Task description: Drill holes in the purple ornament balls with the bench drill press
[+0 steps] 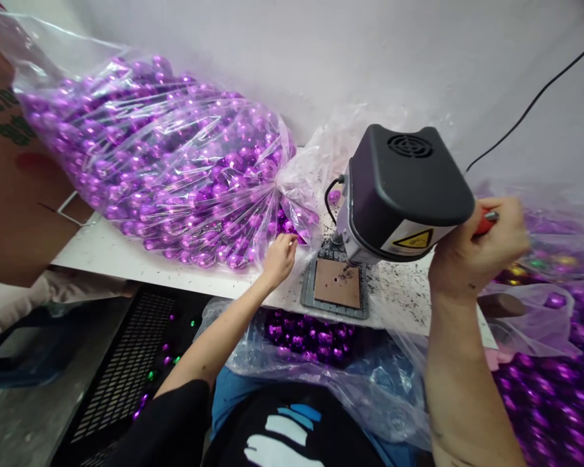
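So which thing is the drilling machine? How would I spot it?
Find the white table with the big clear bag of purple balls. Right of that bag stands the machine, gripped by the right hand. It's the only black-topped box, with a yellow warning sticker.

Two hands (278,256) (477,250), one drill press (399,191), one cardboard box (14,181), three bags of purple balls (160,162) (306,337) (559,383).

We note the right grip (481,243) on the lever (485,222), just right of the drill press (399,188). Left of it, the base plate (337,285) lies on the tabletop (126,256); further left, the left grip (278,257) touches the big bag of beads (150,162).
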Demonstrator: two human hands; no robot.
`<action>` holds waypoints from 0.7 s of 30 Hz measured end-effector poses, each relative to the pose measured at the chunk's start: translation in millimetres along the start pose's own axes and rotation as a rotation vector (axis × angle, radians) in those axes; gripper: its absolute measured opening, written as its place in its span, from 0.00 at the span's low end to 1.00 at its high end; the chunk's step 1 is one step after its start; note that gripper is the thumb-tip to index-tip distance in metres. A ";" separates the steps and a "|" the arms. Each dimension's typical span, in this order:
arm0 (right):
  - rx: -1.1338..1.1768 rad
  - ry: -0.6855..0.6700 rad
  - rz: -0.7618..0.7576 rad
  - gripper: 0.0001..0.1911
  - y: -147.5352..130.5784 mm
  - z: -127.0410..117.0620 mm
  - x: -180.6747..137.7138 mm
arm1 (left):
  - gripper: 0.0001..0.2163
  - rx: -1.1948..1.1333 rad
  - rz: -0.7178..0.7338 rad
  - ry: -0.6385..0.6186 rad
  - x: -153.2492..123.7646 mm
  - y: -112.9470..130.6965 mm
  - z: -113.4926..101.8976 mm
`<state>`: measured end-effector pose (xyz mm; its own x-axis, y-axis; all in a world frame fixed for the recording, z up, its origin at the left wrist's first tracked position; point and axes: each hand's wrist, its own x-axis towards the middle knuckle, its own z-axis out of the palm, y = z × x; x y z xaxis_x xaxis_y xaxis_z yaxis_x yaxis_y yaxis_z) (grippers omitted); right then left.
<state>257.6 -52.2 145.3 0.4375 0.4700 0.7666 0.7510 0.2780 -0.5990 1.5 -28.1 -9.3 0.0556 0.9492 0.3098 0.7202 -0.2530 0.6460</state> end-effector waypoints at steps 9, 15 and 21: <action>0.004 -0.026 0.045 0.22 -3.1 -0.4 2.5 | 0.22 0.140 0.019 -0.186 41.5 -10.0 40.9; 0.039 -0.042 0.047 0.21 -5.2 -0.2 3.7 | 0.19 -0.165 -0.250 -0.240 40.3 -17.8 6.0; 0.050 -0.068 0.044 0.19 -1.1 2.7 7.6 | 0.22 -0.824 -0.502 -0.187 23.5 -15.2 -55.9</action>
<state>258.7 -46.7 151.1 0.4331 0.5383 0.7230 0.7053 0.2970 -0.6437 -46.7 -12.4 27.2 0.0345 0.9784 -0.2036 -0.0144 0.2042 0.9788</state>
